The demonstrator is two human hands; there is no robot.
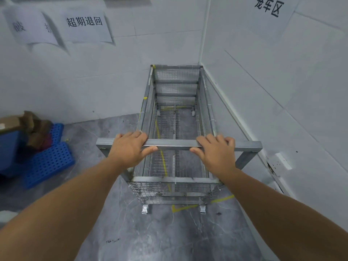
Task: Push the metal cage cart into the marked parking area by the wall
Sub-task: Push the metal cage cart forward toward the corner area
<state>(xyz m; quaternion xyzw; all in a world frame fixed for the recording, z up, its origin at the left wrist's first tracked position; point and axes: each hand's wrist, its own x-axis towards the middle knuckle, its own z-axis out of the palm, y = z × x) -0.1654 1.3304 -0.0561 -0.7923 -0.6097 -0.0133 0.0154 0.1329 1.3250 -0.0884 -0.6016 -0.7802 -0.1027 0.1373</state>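
2 bare forearms fill the bottom of the view, reaching forward. Left hand (130, 147) and right hand (216, 149) both clenched over the handle bar (173, 143) of the metal cage cart (177, 117), fingers over the top, thumbs underneath. Hands sit well apart on the bar, about level, neither clearly nearer the cart.

Key relation: cart lies straight ahead of the hands, long axis pointing away from the person into the corner. Far end looks touching or just short of the back wall (94, 76); can't tell for sure. Right side runs just beside the side wall (282, 81), roughly parallel to it. Yellow floor tape (222, 199) shows under and just behind the near end, another line visible through the mesh floor, so the cart looks mostly inside the marked area. Judgement: task nearly done; a small straight push or squaring-up at most.

Cart look: grey square-tube frame, wire-mesh sides and bottom, open top, empty, small casters (145, 209) at the near end, bits of yellow tape on the left rail.

Left on the floor, well clear: blue plastic pallets (49, 162) with cardboard (11, 123) stacked. Paper signs (84, 25) on the walls.
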